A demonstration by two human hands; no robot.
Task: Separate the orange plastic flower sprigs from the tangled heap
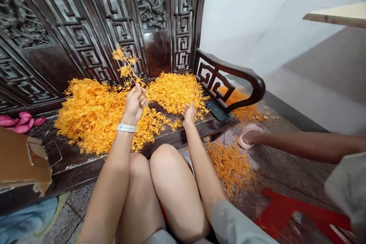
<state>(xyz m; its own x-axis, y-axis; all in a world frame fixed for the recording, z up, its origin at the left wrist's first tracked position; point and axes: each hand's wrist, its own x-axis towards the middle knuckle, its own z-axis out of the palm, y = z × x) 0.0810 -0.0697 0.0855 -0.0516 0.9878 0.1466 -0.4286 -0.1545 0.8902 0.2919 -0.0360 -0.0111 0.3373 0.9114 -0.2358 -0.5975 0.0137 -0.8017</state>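
My left hand (136,102), with a pale watch band (126,127) at the wrist, pinches the stem of an orange artificial flower sprig (126,69). The sprig stands up above a large heap of orange artificial flowers (94,118) on the dark wooden bench (160,137). At the front edge of a smaller orange flower pile (175,92), my right hand (189,113) has its fingers loosely curled and slightly apart. Nothing shows clearly between those fingers.
A phone (217,111) lies by the bench's armrest (234,76). Orange pieces (231,166) litter the floor near another person's slippered foot (250,135) and a red object (297,213). A cardboard box (20,160) and pink items (21,121) are at left.
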